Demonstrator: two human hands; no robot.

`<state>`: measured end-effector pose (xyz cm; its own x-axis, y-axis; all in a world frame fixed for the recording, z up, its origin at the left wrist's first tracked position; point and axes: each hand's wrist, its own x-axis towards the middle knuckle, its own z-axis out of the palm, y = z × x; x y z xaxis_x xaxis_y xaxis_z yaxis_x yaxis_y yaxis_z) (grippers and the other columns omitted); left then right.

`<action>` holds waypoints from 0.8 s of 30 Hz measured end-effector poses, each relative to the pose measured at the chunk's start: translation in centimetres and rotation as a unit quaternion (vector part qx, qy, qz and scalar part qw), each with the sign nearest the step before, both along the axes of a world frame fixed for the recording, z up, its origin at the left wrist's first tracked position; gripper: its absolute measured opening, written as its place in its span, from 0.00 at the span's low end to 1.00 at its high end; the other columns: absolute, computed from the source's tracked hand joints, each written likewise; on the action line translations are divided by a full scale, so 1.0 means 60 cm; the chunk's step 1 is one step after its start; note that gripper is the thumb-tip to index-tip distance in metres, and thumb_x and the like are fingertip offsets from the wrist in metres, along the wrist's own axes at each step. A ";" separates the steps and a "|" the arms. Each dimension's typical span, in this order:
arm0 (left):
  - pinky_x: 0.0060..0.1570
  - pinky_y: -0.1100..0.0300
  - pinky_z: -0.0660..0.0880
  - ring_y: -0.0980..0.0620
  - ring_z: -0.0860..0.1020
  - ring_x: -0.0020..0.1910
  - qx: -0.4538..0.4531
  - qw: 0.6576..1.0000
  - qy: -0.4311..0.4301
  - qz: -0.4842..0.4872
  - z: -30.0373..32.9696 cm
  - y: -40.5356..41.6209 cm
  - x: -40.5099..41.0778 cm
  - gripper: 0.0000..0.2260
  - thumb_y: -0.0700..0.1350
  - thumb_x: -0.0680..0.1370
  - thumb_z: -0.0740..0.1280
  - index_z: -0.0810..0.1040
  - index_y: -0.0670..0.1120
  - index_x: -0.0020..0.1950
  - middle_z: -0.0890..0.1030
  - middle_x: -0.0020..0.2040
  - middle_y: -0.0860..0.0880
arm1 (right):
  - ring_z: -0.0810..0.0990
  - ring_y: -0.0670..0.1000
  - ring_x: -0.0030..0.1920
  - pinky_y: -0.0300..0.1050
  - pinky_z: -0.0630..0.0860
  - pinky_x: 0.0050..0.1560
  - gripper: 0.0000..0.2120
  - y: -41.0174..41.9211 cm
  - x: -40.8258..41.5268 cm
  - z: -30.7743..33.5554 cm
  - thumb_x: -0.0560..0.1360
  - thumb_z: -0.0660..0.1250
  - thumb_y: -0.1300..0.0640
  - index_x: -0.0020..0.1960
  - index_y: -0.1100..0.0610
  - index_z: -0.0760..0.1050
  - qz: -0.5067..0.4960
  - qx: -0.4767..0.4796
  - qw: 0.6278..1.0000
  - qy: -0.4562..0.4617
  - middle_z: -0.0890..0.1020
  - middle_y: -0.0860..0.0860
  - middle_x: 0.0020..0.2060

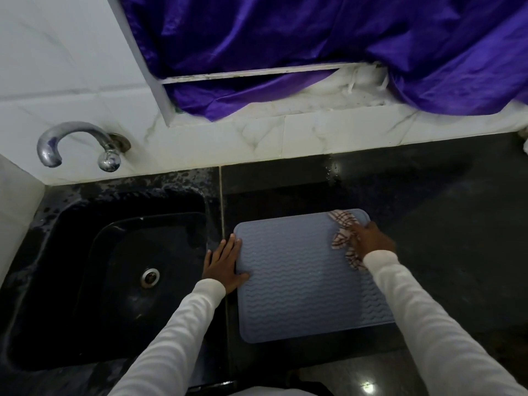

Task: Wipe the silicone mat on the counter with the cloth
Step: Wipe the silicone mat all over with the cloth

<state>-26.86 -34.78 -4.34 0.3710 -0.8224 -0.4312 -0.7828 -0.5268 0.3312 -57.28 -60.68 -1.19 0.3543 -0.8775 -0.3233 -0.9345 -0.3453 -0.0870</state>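
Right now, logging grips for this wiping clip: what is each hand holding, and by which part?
The right hand presses the bunched checked cloth at the mat's far right corner. The left hand holds nothing, lying flat on the mat's left edge.

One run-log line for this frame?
wiping | right hand presses cloth on mat far right corner | left hand flat, steadying left edge

The grey silicone mat (pixel 297 275) is looking matt and wave-ribbed, the black stone counter (pixel 428 224) is gleaming glossy, the checked cloth (pixel 343 238) is showing woven, the chrome metal tap (pixel 71 141) is shining
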 end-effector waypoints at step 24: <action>0.76 0.43 0.42 0.51 0.40 0.79 0.021 1.000 0.003 0.009 0.016 -0.014 -0.012 0.37 0.58 0.79 0.60 0.40 0.53 0.80 0.37 0.79 0.56 | 0.77 0.64 0.51 0.57 0.77 0.48 0.23 0.312 0.227 -0.017 0.79 0.56 0.52 0.74 0.50 0.60 0.195 0.032 0.975 -0.106 0.69 0.60 0.63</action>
